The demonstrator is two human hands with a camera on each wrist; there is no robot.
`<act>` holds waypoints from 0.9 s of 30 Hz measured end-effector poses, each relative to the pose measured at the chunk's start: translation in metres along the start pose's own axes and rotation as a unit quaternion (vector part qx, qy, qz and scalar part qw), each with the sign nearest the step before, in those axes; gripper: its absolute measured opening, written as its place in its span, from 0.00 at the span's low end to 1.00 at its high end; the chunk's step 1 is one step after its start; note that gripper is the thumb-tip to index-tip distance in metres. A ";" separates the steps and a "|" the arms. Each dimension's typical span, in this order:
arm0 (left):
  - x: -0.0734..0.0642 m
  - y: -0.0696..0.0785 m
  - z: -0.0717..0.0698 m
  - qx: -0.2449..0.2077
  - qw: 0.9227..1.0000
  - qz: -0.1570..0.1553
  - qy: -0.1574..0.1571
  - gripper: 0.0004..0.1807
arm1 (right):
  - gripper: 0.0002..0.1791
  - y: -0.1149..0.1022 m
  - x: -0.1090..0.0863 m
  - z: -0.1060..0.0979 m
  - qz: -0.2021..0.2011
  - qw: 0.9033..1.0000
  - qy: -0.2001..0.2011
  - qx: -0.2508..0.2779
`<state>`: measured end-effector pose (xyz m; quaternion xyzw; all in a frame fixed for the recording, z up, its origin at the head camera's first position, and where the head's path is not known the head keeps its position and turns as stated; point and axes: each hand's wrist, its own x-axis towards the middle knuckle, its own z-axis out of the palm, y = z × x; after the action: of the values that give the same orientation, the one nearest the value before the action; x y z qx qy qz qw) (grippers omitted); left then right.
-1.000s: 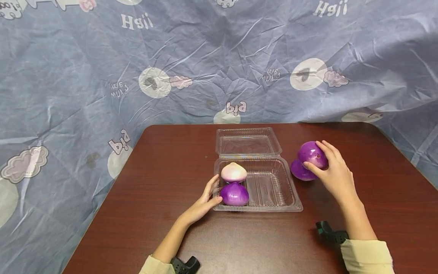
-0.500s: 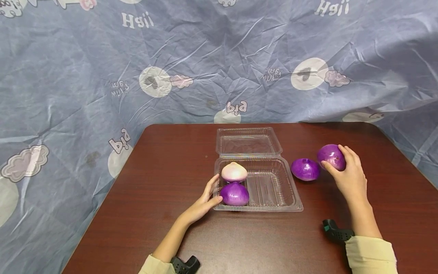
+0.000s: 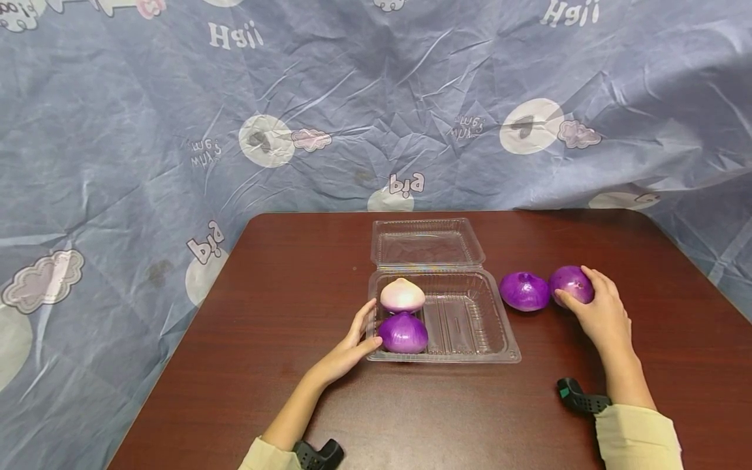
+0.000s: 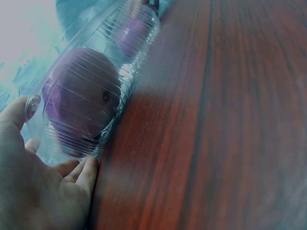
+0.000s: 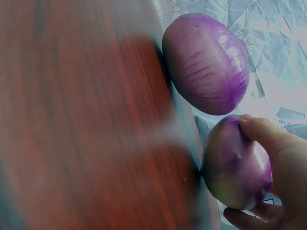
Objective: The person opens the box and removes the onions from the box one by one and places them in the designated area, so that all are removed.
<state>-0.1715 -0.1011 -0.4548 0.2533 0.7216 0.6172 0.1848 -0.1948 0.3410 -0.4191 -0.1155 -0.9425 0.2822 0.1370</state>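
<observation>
On the worktop (image 3: 446, 411), the clear box (image 3: 451, 323) holds two onions (image 3: 403, 334), two others (image 3: 525, 292) sit outside: halfway, I judge. My right grip (image 3: 602, 314) clamps the outer onion (image 3: 570, 282), release due; my left grip (image 3: 346, 352), fingers apart, touches the box.

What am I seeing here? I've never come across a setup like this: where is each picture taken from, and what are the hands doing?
There is no robot, just one person's bare hands. The widest picture comes from a camera worn on the head, looking forward and down; the other two come from cameras on the wrists. On the brown table sits an open clear plastic container holding a pale onion and a purple onion. The left hand touches its side. Beyond its other side lies a loose purple onion; next to that, the right hand grips another purple onion.
</observation>
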 end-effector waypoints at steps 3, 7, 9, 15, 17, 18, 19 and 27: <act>0.000 -0.001 0.000 -0.001 1.000 -0.002 0.002 0.38 | 0.42 0.003 0.001 0.002 0.004 1.000 -0.003 0.008; 0.000 -0.002 0.000 0.000 1.000 0.001 0.004 0.39 | 0.42 0.007 0.001 0.005 0.005 0.999 -0.010 0.036; 0.000 -0.001 0.000 0.003 1.000 0.005 0.004 0.39 | 0.42 0.009 0.001 0.006 0.007 0.999 -0.017 0.045; -0.001 0.007 0.001 0.003 1.000 0.007 0.003 0.39 | 0.44 0.009 -0.001 0.005 0.012 0.999 -0.023 0.043; 0.000 0.003 0.000 0.002 1.000 0.009 0.003 0.39 | 0.44 0.009 -0.001 0.003 0.007 0.999 -0.020 0.040; 0.001 -0.001 0.000 0.003 1.000 0.011 0.003 0.38 | 0.44 0.008 -0.001 0.002 0.004 0.999 -0.018 0.038; 0.001 -0.001 0.000 0.003 1.000 0.011 0.003 0.39 | 0.43 0.007 -0.001 0.001 0.001 0.999 -0.015 0.037; 0.001 -0.002 0.000 0.004 1.000 0.012 0.001 0.38 | 0.37 -0.003 -0.001 -0.006 -0.042 0.999 0.023 0.023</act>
<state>-0.1722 -0.1010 -0.4567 0.2617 0.7212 0.6168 0.1760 -0.1926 0.3414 -0.4126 -0.0793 -0.9364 0.2948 0.1731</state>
